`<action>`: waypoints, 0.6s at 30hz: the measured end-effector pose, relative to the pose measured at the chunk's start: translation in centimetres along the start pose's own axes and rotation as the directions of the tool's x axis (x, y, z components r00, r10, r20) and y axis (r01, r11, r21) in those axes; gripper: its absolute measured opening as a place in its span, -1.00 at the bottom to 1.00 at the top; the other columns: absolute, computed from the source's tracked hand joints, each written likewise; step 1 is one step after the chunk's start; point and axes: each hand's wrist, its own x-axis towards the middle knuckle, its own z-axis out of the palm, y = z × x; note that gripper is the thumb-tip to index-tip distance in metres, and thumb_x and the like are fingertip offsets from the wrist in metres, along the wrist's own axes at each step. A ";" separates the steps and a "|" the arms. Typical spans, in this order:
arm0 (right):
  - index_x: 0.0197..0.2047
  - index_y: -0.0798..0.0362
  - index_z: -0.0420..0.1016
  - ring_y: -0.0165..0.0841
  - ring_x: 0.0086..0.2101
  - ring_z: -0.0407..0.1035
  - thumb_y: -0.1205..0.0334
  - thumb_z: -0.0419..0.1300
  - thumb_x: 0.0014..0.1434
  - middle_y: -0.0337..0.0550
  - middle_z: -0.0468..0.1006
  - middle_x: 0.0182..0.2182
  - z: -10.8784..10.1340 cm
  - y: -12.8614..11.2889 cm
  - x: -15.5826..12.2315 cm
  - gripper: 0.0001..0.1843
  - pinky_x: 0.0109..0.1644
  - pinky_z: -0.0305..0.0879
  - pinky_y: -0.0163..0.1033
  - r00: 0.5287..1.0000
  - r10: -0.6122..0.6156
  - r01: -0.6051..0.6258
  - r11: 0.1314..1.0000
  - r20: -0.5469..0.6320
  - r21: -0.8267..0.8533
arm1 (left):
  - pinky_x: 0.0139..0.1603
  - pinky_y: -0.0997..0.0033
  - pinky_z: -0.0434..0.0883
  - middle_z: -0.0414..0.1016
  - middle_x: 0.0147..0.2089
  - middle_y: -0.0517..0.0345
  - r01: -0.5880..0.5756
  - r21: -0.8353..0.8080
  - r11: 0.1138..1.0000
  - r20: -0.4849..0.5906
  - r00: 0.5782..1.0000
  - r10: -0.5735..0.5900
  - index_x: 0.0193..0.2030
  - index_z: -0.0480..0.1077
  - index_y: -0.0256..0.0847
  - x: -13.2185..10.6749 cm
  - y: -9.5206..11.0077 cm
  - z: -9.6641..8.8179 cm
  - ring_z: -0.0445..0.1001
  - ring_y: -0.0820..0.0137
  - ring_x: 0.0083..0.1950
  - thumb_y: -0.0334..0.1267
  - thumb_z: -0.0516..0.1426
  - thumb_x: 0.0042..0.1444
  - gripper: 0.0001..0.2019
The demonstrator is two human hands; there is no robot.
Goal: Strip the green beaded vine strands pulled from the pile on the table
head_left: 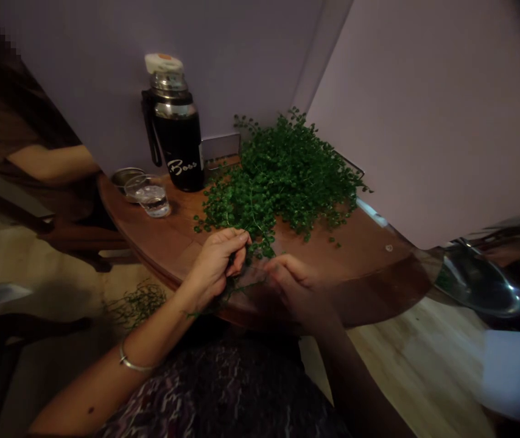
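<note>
A big heap of small-leaved green sprigs (282, 173) lies on a round wooden table (369, 243). At the heap's near edge, my left hand (217, 264) pinches a leafy sprig (255, 243), fingers curled round it. Just to its right, my right hand (294, 283) is closed on the stem end of the same sprig, over the table's front edge. It lies in shadow and is slightly blurred. A thin bangle (134, 364) circles my left wrist.
A black flask (175, 131) with a steel top stands at the table's back left, with a glass of water (150, 194) and a metal bowl (125, 176) beside it. Stripped stems (139, 304) lie on the floor. Another person's arm (54, 164) shows at left. A steel bowl (479, 283) sits at right.
</note>
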 end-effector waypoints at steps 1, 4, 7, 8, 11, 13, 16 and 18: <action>-0.42 0.09 0.40 -0.53 -0.57 0.13 0.14 0.06 0.15 -0.33 0.24 -0.63 0.4 0.1 0.1 -0.78 -0.54 0.04 -0.42 1.000 -0.010 0.011 0.998 0.013 -0.059 | -0.74 0.59 -0.10 0.15 -0.81 0.33 -0.012 -0.003 1.000 -0.009 1.000 0.012 -0.47 0.25 -0.28 0.0 -0.1 0.2 -0.04 0.62 -0.79 -0.27 0.07 0.04 -0.86; -0.43 0.11 0.39 -0.52 -0.55 0.15 0.11 0.06 0.14 -0.32 0.25 -0.62 1.5 0.7 0.8 -0.75 -0.51 0.05 -0.40 1.000 -0.018 0.018 0.997 0.005 -0.081 | -0.74 0.61 -0.11 0.16 -0.80 0.35 -0.018 0.000 1.000 -0.018 1.000 0.018 -0.47 0.26 -0.28 -0.3 -0.7 0.9 -0.02 0.63 -0.78 -0.23 0.10 0.02 -0.84; -0.50 0.10 0.31 -0.54 -0.64 0.04 0.06 0.09 0.10 -0.38 0.16 -0.68 2.0 1.4 1.5 -0.71 -0.59 -0.03 -0.40 0.998 0.021 -0.021 1.000 -0.056 -0.005 | -0.74 0.62 -0.12 0.15 -0.80 0.37 0.017 0.019 1.000 0.002 1.000 -0.017 -0.46 0.27 -0.27 -0.5 -1.2 1.3 -0.01 0.64 -0.78 -0.20 0.11 0.01 -0.82; -0.52 0.09 0.28 -0.55 -0.66 0.01 0.06 0.10 0.09 -0.39 0.13 -0.70 2.1 1.7 1.7 -0.71 -0.60 -0.05 -0.40 0.997 0.031 -0.030 0.999 -0.077 0.011 | -0.74 0.62 -0.12 0.15 -0.80 0.38 0.024 0.033 0.999 0.010 1.000 -0.025 -0.46 0.27 -0.27 -0.6 -1.3 1.3 -0.01 0.64 -0.77 -0.19 0.11 0.01 -0.81; -0.56 0.09 0.23 -0.55 -0.65 0.00 0.08 0.10 0.08 -0.38 0.12 -0.69 2.0 2.2 1.9 -0.69 -0.60 -0.06 -0.39 0.995 0.031 -0.031 1.000 -0.094 0.005 | -0.72 0.63 -0.11 0.15 -0.78 0.37 0.023 0.139 0.990 0.021 0.999 -0.026 -0.52 0.26 -0.27 -0.6 -1.0 1.0 0.01 0.65 -0.75 -0.16 0.13 -0.01 -0.77; -0.60 0.09 0.21 -0.54 -0.62 0.03 0.09 0.09 0.09 -0.35 0.13 -0.67 1.8 2.4 1.8 -0.67 -0.58 -0.04 -0.39 0.997 0.019 -0.022 0.999 -0.076 -0.045 | -0.72 0.61 -0.10 0.16 -0.76 0.36 0.041 0.242 0.969 0.061 0.997 -0.057 -0.57 0.26 -0.28 -0.5 -0.6 0.6 0.01 0.66 -0.74 -0.14 0.16 -0.05 -0.73; -0.59 0.10 0.21 -0.54 -0.59 0.05 0.09 0.08 0.11 -0.33 0.15 -0.65 1.2 2.2 1.4 -0.66 -0.57 -0.03 -0.40 0.999 0.023 -0.021 0.997 0.024 -0.074 | -0.71 0.58 -0.10 0.13 -0.80 0.33 0.096 0.323 0.942 0.186 0.969 -0.163 -0.65 0.26 -0.29 -0.4 0.1 -0.2 -0.01 0.65 -0.75 -0.14 0.17 -0.06 -0.69; -0.56 0.10 0.24 -0.56 -0.61 0.02 0.06 0.05 0.14 -0.33 0.15 -0.64 0.6 2.0 1.0 -0.66 -0.60 -0.08 -0.42 0.987 0.065 -0.063 0.998 0.148 -0.019 | -0.70 0.56 -0.08 0.08 -0.84 0.30 0.156 0.269 0.950 0.253 0.941 -0.226 -0.73 0.21 -0.27 -0.3 0.5 -0.9 -0.02 0.63 -0.76 -0.15 0.14 -0.01 -0.63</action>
